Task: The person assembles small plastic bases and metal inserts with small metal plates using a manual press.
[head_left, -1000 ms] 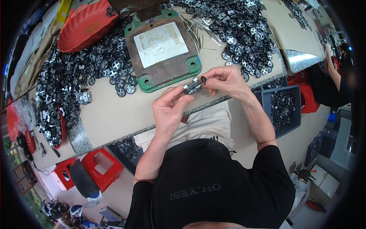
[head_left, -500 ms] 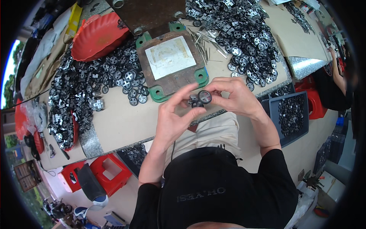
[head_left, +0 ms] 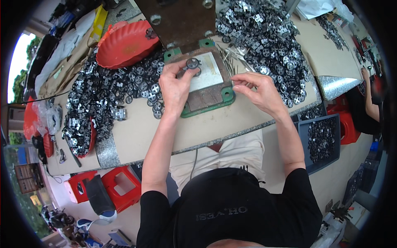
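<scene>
My left hand (head_left: 175,84) pinches a small black toy wheel assembly (head_left: 193,64) with spokes between thumb and fingers. It holds this above the white sheet (head_left: 209,76) on the brown plate of a green-cornered metal press base (head_left: 206,97). At the right side of that base is my right hand (head_left: 258,91), its thumb and fingertips drawn together beside a scatter of thin metal pins (head_left: 228,62). Whatever those fingertips may hold is too small to make out.
Heaps of black spoked wheels and brackets lie left (head_left: 138,80) and right (head_left: 285,62) of the press. A red scalloped tray (head_left: 124,45) sits at back left. Below the table's right side is a grey bin (head_left: 337,142) of parts. Another person's arm (head_left: 371,97) shows far right.
My hands have parted. The left carried the wheel assembly forward and left over the press plate; the right let go of it and moved to the pins. The view has shifted slightly.
</scene>
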Available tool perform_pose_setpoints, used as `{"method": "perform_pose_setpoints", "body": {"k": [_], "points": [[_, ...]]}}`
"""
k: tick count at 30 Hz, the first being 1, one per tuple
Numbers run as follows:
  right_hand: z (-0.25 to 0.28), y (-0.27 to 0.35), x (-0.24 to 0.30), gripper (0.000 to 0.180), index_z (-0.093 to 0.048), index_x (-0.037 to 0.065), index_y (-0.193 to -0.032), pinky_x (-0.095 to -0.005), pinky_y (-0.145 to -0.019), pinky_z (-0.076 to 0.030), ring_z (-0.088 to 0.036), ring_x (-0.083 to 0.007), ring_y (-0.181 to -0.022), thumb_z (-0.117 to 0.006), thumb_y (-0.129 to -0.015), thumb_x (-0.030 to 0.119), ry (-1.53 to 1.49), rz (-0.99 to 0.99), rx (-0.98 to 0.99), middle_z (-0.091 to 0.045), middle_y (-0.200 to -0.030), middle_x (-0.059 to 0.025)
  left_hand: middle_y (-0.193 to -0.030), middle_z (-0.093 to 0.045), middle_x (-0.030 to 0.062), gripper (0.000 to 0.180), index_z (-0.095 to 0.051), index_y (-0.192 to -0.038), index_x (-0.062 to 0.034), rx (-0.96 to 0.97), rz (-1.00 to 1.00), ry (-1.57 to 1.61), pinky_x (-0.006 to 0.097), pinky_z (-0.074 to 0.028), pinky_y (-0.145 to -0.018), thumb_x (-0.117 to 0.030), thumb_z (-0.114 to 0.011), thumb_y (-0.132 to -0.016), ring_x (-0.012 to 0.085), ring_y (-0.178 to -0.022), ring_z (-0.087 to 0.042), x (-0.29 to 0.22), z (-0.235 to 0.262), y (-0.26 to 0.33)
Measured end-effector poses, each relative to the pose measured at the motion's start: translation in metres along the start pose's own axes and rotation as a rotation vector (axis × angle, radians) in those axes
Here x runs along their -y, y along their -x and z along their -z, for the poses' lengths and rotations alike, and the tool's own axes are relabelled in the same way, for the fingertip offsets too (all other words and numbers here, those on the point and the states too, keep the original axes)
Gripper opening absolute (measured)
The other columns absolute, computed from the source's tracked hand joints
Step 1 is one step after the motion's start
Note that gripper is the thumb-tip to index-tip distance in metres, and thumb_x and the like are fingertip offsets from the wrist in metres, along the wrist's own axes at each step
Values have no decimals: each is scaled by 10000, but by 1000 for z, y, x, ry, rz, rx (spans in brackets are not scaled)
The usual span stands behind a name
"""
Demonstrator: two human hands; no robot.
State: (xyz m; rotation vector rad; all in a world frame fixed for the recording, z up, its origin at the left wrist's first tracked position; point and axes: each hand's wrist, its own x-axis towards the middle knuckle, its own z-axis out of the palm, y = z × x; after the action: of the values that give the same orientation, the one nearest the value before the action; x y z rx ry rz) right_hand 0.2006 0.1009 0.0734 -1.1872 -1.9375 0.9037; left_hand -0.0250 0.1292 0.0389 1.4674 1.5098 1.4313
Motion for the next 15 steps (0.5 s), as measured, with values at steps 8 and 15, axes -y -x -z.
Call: {"method": "perform_pose_setpoints", "body": {"k": [8,15], "points": [[127,-95,88,250,-614,9,-1028,-189,-528,-422,-505,-49,-625,-542,-872,191,141,454,-463,-592,-763,2,-839,-596,140,265,-643,-868,9,-36,-141,-128,319,-454,-719,-141,-706,-660,237,-781,-574,10,1,18],[149,-180,261,521,-480,35,-1053,-274,-602,-479,-560,-132,-691,-508,-837,509,-237,327,-249,-555,-827,-92,-842,-603,111,285,-634,-866,41,-47,-142,-81,259,-451,-676,-135,-719,-659,161,-741,-573,8,8,16]]}}
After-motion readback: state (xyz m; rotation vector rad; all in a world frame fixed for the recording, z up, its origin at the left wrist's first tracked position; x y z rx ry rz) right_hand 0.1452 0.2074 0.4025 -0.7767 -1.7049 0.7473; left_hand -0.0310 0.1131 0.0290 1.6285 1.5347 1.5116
